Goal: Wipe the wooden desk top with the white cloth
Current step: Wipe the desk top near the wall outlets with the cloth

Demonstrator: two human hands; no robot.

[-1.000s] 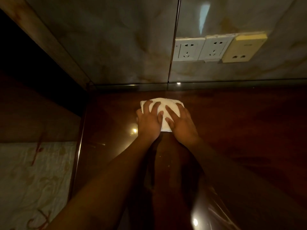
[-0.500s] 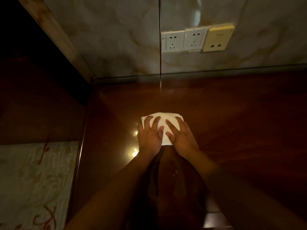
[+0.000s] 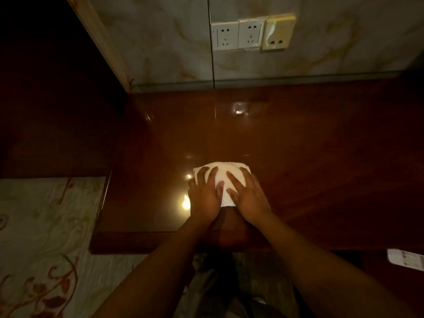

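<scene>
A folded white cloth [image 3: 223, 174] lies flat on the glossy dark wooden desk top [image 3: 309, 157], near its front edge. My left hand [image 3: 204, 196] presses on the cloth's left half with fingers spread. My right hand [image 3: 247, 193] presses on the right half, fingers pointing up and to the left. Both palms cover the cloth's near part; its far edge and middle strip show between the fingers.
A marbled wall with two white sockets [image 3: 236, 34] and a yellowish socket plate [image 3: 277, 33] stands behind the desk. A dark wooden panel [image 3: 57, 99] rises at the left. Patterned floor [image 3: 41, 237] lies lower left. A white paper-like item [image 3: 405, 259] sits at the right edge.
Both hands have dragged the cloth from near the back wall toward the desk's front edge. The view has pulled back, so the front edge and floor now show.
</scene>
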